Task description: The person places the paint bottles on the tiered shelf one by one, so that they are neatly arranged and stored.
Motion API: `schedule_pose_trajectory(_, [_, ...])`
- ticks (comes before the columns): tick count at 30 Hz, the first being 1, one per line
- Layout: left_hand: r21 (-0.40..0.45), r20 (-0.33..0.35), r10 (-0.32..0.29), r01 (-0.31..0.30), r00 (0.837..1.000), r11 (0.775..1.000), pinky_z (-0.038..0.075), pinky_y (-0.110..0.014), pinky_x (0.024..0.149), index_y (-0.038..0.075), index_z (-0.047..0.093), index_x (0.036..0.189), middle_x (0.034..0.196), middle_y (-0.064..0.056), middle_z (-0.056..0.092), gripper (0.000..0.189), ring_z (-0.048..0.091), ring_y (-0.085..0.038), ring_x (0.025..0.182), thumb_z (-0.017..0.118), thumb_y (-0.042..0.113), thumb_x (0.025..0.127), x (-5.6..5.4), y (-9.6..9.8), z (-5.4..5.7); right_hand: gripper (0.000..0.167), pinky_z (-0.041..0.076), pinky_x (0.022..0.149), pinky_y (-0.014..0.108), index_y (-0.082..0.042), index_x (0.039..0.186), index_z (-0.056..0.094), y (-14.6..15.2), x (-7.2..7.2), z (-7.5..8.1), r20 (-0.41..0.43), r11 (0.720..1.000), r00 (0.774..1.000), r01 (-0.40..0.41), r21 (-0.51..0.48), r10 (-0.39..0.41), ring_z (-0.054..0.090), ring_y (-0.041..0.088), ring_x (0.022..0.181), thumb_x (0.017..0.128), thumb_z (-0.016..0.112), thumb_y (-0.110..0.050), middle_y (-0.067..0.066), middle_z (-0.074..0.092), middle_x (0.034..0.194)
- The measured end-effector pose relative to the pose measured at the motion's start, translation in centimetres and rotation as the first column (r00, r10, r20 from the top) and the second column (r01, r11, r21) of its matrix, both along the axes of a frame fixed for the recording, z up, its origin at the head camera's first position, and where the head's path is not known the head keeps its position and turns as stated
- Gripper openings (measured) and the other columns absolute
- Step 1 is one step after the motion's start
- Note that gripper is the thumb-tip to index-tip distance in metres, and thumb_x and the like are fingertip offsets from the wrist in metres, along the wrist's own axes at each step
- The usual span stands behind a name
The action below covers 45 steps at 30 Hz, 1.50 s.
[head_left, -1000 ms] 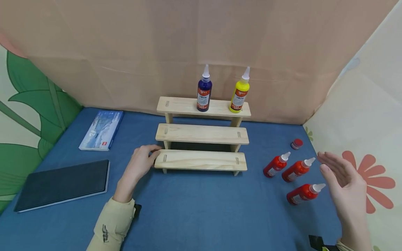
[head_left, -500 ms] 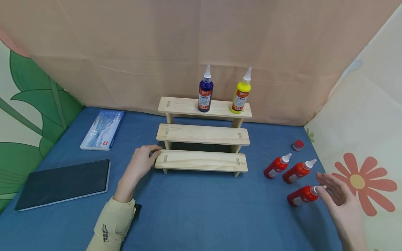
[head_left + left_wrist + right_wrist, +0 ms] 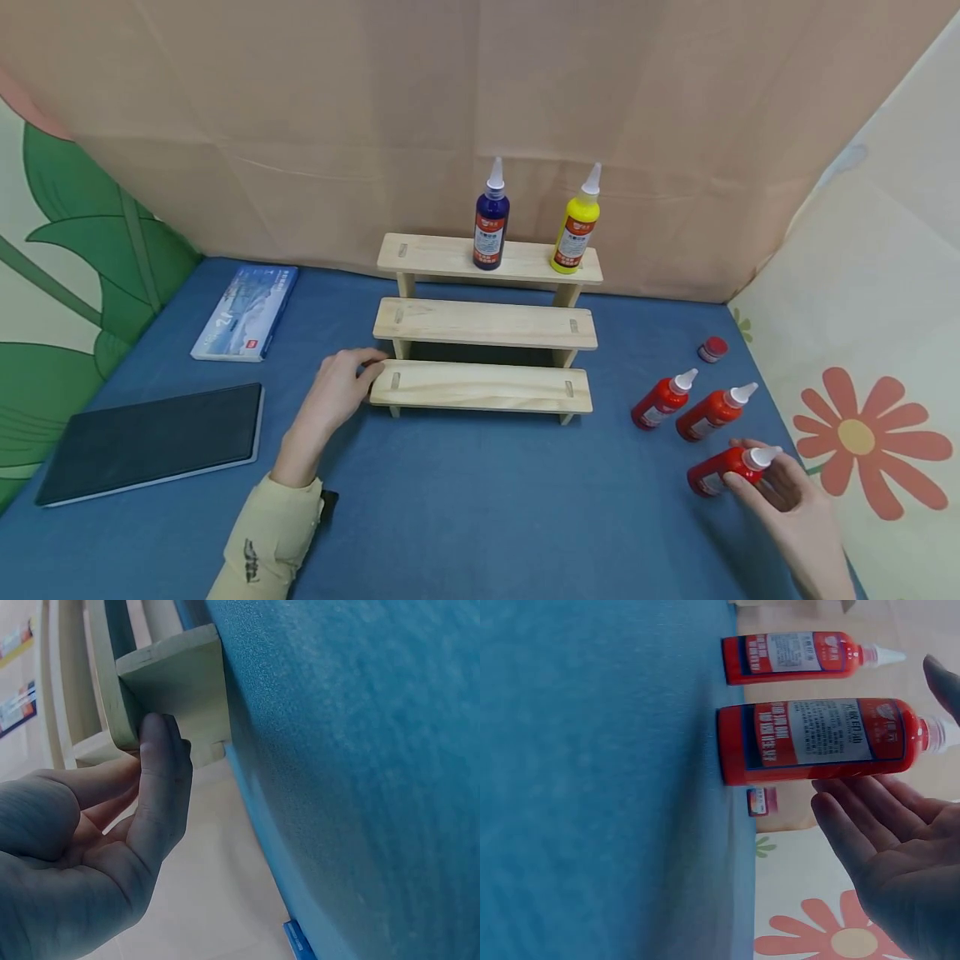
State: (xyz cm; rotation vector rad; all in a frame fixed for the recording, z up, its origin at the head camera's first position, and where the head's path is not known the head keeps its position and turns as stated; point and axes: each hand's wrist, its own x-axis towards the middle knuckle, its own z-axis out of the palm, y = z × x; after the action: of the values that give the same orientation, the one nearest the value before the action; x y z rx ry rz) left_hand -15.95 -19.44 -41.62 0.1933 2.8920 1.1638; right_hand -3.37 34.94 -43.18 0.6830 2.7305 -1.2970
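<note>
My left hand (image 3: 335,393) pinches the left end of the lowest board of a three-step wooden shelf (image 3: 480,385). In the left wrist view, fingers reach under the board's end. On the top step stand a blue squeeze bottle (image 3: 489,237) and a yellow squeeze bottle (image 3: 574,229). At the right, my right hand (image 3: 791,504) is around the nearest red squeeze bottle (image 3: 722,472). The right wrist view shows its fingers nearly straight behind that upright bottle (image 3: 817,742), the thumb apart near the white nozzle. Two more red bottles, one left (image 3: 660,402) and one right (image 3: 708,414), stand just behind.
A small red-capped jar (image 3: 712,349) sits farther back at the right. To the left lie a blue-and-white box (image 3: 243,312) and a dark flat tablet-like slab (image 3: 153,442) on the blue cloth (image 3: 480,508). A beige curtain backs the table; a patterned wall borders the right.
My right hand has come down and to the left, from beyond the nearest red bottle to around its upper part. The left hand has stayed at the shelf.
</note>
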Motion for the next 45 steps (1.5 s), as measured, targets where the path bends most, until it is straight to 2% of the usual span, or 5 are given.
schedule_pose_trajectory(4, [0.001,0.000,0.002,-0.002,1.000,1.000,0.046,-0.037,0.057,-0.010,0.071,0.130,0.107,-0.025,0.073,0.028,0.055,-0.017,0.055,0.059,0.003,0.109,0.0,0.0,0.0,0.094,0.045,0.081,0.008,0.001,0.167,0.026,-0.1,0.0,-0.2,0.032,0.999,0.999,-0.010,-0.041,0.011,0.043,0.052,0.142,0.102,0.072,-0.048,0.031,0.039,0.162])
schedule_pose_trajectory(14, [0.001,0.003,-0.003,0.003,1.000,1.000,0.044,-0.036,0.056,-0.010,0.071,0.131,0.100,-0.021,0.072,0.028,0.053,-0.017,0.054,0.059,0.004,0.109,0.0,0.0,0.0,0.089,0.047,0.073,0.005,0.004,0.165,0.026,-0.1,0.2,-0.6,0.020,0.997,0.998,-0.056,-0.053,0.057,0.045,0.054,0.140,0.105,0.070,-0.044,0.032,0.040,0.160])
schedule_pose_trajectory(24, [-0.012,-0.007,-0.001,0.001,1.000,1.000,0.044,-0.036,0.057,-0.010,0.072,0.130,0.109,-0.025,0.072,0.027,0.053,-0.018,0.057,0.059,0.003,0.109,0.0,0.0,0.0,0.072,0.045,0.072,0.003,0.007,0.159,0.035,0.1,0.4,-1.2,-0.046,0.996,0.995,-0.083,0.014,0.083,0.050,0.055,0.134,0.108,0.067,-0.032,0.035,0.047,0.152])
schedule_pose_trajectory(34, [-0.022,-0.015,-0.003,0.003,1.000,1.000,0.045,-0.038,0.065,-0.010,0.072,0.129,0.120,-0.029,0.071,0.027,0.058,-0.024,0.070,0.059,0.002,0.108,0.0,0.0,0.1,0.072,0.046,0.072,0.003,0.007,0.159,0.036,0.1,0.2,-1.1,-0.050,0.998,0.997,-0.065,0.009,0.065,0.048,0.054,0.136,0.108,0.069,-0.032,0.034,0.046,0.153])
schedule_pose_trajectory(45, [-0.015,-0.018,-0.006,0.006,1.000,1.000,0.045,-0.037,0.062,-0.011,0.072,0.129,0.116,-0.028,0.072,0.027,0.055,-0.020,0.063,0.059,0.002,0.108,0.0,0.0,0.1,0.078,0.042,0.074,0.001,0.007,0.159,0.038,-0.3,-0.2,-0.6,-0.077,0.997,0.995,-0.066,0.030,0.068,0.050,0.055,0.134,0.104,0.073,-0.035,0.034,0.048,0.152])
